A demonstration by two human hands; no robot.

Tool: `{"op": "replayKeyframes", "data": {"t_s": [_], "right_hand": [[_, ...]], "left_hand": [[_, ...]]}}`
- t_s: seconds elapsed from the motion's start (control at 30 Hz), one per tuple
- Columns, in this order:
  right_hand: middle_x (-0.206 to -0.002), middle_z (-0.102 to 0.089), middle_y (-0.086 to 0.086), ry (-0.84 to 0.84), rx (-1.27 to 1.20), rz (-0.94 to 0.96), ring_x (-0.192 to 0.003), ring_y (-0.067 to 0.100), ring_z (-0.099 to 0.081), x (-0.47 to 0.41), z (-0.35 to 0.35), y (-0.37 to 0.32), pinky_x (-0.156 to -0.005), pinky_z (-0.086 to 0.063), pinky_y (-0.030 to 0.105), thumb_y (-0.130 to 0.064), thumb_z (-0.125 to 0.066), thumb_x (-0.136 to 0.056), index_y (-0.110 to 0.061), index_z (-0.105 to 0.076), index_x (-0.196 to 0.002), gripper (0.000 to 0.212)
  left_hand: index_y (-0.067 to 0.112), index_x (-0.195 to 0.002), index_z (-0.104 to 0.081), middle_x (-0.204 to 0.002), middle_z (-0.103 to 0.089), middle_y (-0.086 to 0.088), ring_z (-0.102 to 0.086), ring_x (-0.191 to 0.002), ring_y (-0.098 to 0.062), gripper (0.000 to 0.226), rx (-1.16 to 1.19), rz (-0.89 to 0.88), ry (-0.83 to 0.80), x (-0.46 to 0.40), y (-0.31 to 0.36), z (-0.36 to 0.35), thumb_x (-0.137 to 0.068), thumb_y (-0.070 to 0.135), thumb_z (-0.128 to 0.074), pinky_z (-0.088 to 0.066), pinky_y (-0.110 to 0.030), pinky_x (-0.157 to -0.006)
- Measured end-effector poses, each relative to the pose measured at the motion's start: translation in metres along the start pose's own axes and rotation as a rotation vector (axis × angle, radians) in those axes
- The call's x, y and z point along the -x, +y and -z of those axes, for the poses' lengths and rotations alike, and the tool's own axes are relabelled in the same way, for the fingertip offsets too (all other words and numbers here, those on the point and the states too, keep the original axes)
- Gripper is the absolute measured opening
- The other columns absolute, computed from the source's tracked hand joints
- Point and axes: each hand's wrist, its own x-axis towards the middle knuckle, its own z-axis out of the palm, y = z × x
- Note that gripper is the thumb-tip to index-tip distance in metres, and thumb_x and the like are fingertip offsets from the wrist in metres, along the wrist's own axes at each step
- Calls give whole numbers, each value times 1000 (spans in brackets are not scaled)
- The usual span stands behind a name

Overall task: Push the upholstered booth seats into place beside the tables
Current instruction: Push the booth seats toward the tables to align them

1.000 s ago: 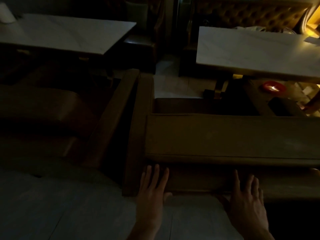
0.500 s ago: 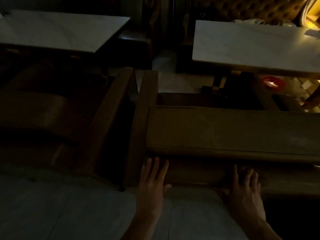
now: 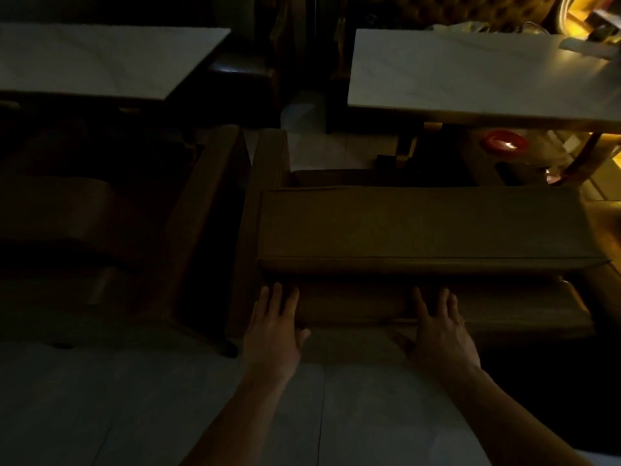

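Note:
A brown upholstered booth seat (image 3: 420, 227) stands in front of me, its backrest towards me, facing a white-topped table (image 3: 470, 79) at the upper right. My left hand (image 3: 274, 331) lies flat against the lower back of the seat near its left corner, fingers spread. My right hand (image 3: 440, 331) presses flat on the same back panel further right. A second booth seat (image 3: 198, 210) stands close on the left, with a narrow dark gap between the two, beside another white table (image 3: 100, 58).
The room is dim. Pale floor tiles (image 3: 134, 398) lie under my arms. A red round object (image 3: 504, 142) glows under the right table. A dark tufted bench (image 3: 470, 8) runs behind the right table. A dark chair (image 3: 242, 75) stands between the tables.
The booth seat has slid forward, away from me and closer to the right table. Both hands stayed flat on its back, and my arms are stretched further out.

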Motion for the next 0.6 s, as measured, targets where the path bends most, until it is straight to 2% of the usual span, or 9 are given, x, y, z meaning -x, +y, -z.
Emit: {"op": "replayKeyframes", "data": {"t_s": [0.2,0.43,0.6], "right_hand": [[-165,-3,13,44,-72,45,-151,33,-4,28,19,12,-120,-21,51,-75,-44,-86,-32,1,-156,94],[-166,-1,11,59,-120,40,-152,30,-1,73,61,32,-122,-15,49,-61,-59,-86,-31,3,-156,97],[-166,4,9,101,-127,-44,-152,29,3,126,96,60,-123,-10,49,-64,-60,-83,-32,5,-156,103]], "left_hand": [[30,-153,-20,-161,-21,-5,-11,-148,-28,80,-42,-65,8,16,37,25,-87,68,-44,-12,-43,-119],[32,-154,-13,-162,-16,-2,-8,-148,-24,86,-39,-141,13,31,88,68,-84,77,-38,-9,-41,-120],[33,-153,-12,-162,-15,0,-7,-149,-23,91,-8,-246,-8,54,131,98,-80,83,-31,-9,-43,-120]]}}
